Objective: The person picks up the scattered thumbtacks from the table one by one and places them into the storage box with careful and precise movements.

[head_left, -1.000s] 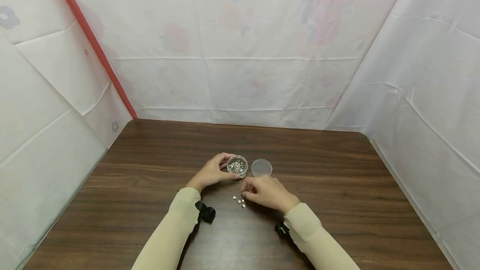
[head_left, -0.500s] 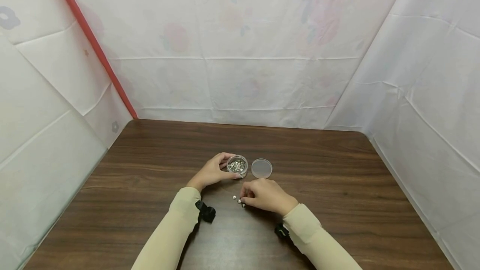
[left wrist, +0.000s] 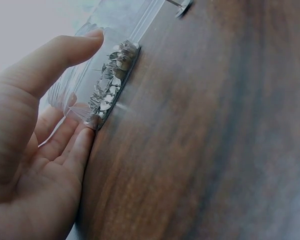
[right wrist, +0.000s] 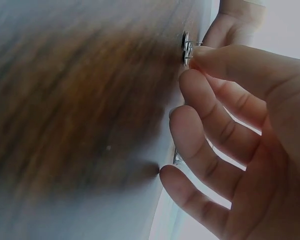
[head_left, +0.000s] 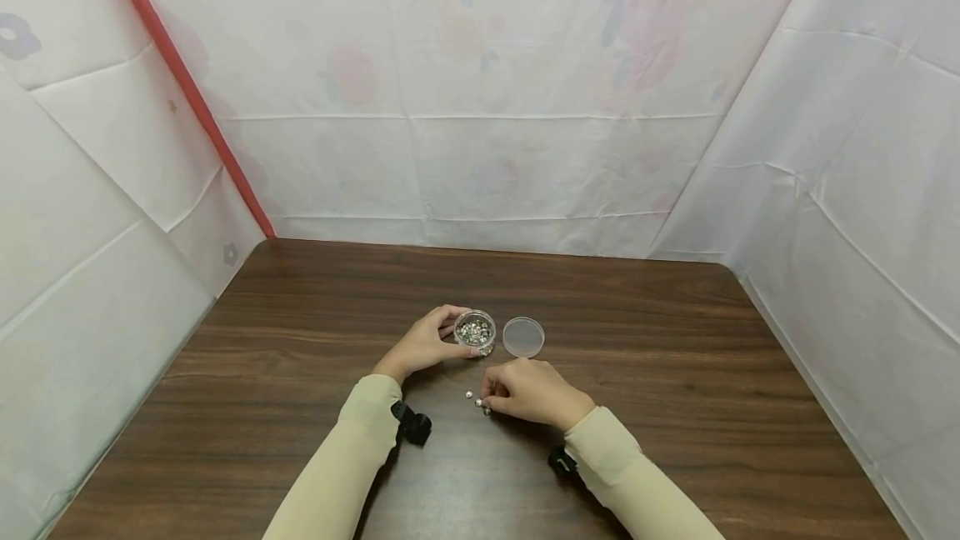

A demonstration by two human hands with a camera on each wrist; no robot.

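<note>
On the table stands a clear round jar [head_left: 475, 332] with a heap of silver thumbtacks [left wrist: 112, 82] inside. My left hand [head_left: 426, 346] grips the jar, thumb on the near side and fingers round the far side. In front of it a few loose thumbtacks [head_left: 468, 395] lie on the wood. My right hand [head_left: 536, 392] is down at these, thumb and forefinger pinching at a thumbtack that they mostly cover. In the right wrist view, thumbtacks [right wrist: 185, 40] with their pins up show beside the thumb tip, and the other fingers are loosely bent.
A clear round lid [head_left: 523, 337] lies flat just right of the jar, beyond the right hand. The brown wooden table [head_left: 637, 315] is enclosed by white cloth walls [head_left: 480, 107], with a red strip [head_left: 187, 90] at the left corner.
My right hand has come slightly down toward the loose thumbtacks, covering one that showed earlier. The left hand and jar have stayed in place.
</note>
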